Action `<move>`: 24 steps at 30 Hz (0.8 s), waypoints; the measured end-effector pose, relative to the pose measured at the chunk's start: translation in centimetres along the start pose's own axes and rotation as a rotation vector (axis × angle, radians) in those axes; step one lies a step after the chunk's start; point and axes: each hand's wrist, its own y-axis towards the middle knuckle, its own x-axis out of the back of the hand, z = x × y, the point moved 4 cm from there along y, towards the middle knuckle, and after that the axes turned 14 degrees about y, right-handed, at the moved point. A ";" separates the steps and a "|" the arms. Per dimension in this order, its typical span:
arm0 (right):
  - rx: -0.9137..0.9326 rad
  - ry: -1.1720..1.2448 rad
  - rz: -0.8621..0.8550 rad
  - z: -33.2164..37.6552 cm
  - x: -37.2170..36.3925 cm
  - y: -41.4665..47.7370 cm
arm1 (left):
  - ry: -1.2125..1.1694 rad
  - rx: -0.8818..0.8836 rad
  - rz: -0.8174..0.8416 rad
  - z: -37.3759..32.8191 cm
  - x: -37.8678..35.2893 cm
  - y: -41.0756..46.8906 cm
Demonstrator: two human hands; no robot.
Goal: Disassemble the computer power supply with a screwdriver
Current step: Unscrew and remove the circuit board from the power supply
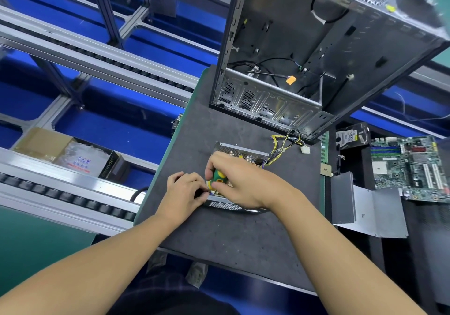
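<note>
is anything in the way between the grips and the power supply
Nothing visible. The right grip already holds the screwdriver down on the power supply, and the left grip touches its near edge, with no gap left to block.

Stretched both bare forearms forward from the lower edge, converging toward the middle. Gripped the screwdriver [217,177] handle from above with the right hand [239,184], fingers and thumb curled round it, wrist slightly bent. Held the left hand [183,190] just beside the right, knuckles up, fingers curled under, fingertips nearly touching the right's, with any grasp hidden from view.
</note>
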 end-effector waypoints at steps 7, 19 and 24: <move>-0.100 0.022 0.014 -0.6 0.9 0.4 | 0.011 -0.043 0.008 0.3 0.0 0.3; -0.132 -0.109 -0.026 1.3 0.3 1.0 | -0.090 -0.020 0.040 1.2 -0.2 0.0; -0.233 -0.150 0.012 0.8 0.6 0.3 | -0.134 0.017 0.025 0.9 0.0 0.0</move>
